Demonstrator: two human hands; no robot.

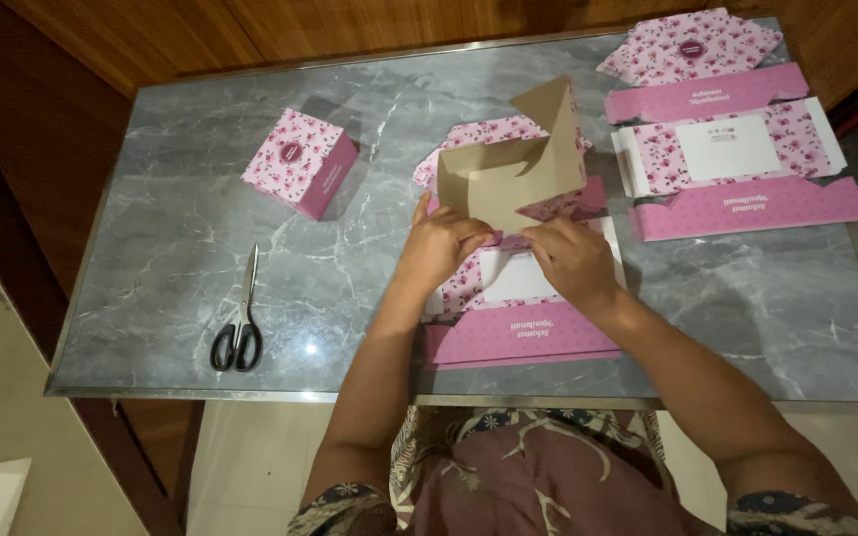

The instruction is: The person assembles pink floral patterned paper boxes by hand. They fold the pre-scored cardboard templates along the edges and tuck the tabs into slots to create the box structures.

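A pink floral cardboard box blank (518,333) lies on the grey marble table (171,258) in front of me. Its far panels (513,179) are folded upright, showing the brown inside. My left hand (441,246) and my right hand (573,260) press side by side on the fold line at the base of the raised panels, fingers curled on the cardboard.
A finished pink floral box (300,162) stands at the back left. Black-handled scissors (240,316) lie near the left front edge. A flat unfolded box blank (737,149) lies at the back right. Wooden wall panels rise behind the table.
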